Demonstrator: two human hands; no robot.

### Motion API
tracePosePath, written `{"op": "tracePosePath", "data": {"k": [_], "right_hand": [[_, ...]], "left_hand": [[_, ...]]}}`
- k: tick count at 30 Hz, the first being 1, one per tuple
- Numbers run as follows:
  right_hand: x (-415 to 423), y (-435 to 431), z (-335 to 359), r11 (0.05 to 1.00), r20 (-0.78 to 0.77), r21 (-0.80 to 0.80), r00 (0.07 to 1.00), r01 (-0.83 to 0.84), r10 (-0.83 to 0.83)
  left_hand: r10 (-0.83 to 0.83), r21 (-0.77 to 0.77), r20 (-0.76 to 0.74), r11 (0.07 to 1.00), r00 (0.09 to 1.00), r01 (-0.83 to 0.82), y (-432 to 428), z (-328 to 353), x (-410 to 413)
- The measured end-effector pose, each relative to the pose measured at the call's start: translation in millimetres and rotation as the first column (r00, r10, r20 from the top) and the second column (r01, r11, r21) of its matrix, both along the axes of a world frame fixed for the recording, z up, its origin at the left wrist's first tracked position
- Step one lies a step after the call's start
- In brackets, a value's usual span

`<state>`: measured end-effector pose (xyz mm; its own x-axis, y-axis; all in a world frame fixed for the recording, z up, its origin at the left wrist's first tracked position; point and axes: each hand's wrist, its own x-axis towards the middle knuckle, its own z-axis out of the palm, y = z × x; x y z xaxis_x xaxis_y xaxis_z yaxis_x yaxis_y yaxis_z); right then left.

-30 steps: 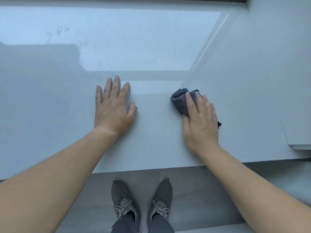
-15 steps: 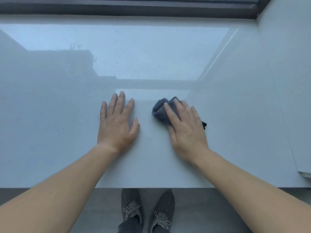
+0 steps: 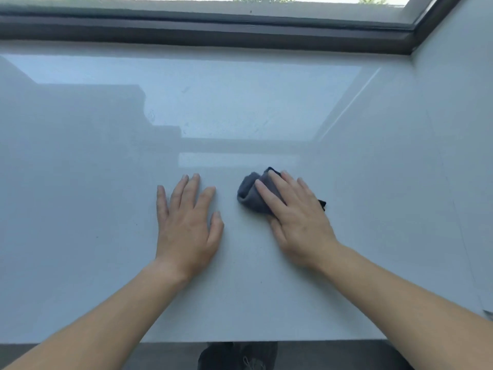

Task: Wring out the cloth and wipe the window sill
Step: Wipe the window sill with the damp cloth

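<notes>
A wide, glossy pale window sill (image 3: 106,182) fills the view. A crumpled dark grey cloth (image 3: 252,193) lies on it near the middle. My right hand (image 3: 296,220) presses flat on the cloth, fingers spread over it, so most of the cloth is hidden beneath the palm; a dark corner sticks out at the right side of the hand. My left hand (image 3: 186,225) rests flat on the bare sill just left of the cloth, fingers apart, holding nothing.
The dark window frame (image 3: 213,30) runs along the far edge of the sill. A white side wall (image 3: 458,129) rises on the right. The sill's front edge is at the bottom, with my shoes (image 3: 240,356) on the floor below.
My right hand has slid the cloth leftward across the sill, closer to my left hand. The view has tilted up, bringing the window frame into sight. My left hand stays planted.
</notes>
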<state>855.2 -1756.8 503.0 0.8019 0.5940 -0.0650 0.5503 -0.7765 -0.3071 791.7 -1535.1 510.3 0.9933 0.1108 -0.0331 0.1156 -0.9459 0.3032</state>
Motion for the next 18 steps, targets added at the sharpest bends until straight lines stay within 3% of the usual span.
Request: {"op": "tracePosePath", "data": {"k": [2,4,7,9,11,14,16,18], "right_hand": [[32,-10,-3,0.999,0.018,-0.035,0.999,-0.041,0.042],[77,-10,-5,0.988,0.043,-0.035,0.988,0.152,-0.15],[110,11,-7,0.886,0.05,0.018,0.885,0.463,-0.464],[93,26,-8,0.922,0.048,0.028,0.921,0.385,-0.386],[73,27,-5,0.986,0.022,0.008,0.986,0.168,-0.168],[102,16,-3,0.999,0.022,-0.033,1.0,0.011,-0.01],[142,16,-7,0.988,0.045,-0.051,0.988,0.149,-0.146],[178,22,-9,0.919,0.047,-0.024,0.919,0.393,-0.392]], "left_hand": [[-0.028,-0.01,0.052,1.0,0.998,0.029,6,3,18],[-0.034,-0.033,0.081,0.999,0.996,0.037,13,5,45],[-0.026,-0.08,0.092,0.996,0.995,0.034,23,3,92],[-0.031,-0.091,0.092,0.995,0.995,0.04,24,1,121],[-0.033,-0.082,0.073,0.996,0.997,0.039,22,1,146],[-0.037,-0.015,0.006,0.999,0.999,0.037,25,-4,172],[-0.03,0.022,-0.048,0.999,0.998,0.032,26,-10,177],[-0.028,0.04,-0.066,0.999,0.997,0.031,25,-13,176]]}}
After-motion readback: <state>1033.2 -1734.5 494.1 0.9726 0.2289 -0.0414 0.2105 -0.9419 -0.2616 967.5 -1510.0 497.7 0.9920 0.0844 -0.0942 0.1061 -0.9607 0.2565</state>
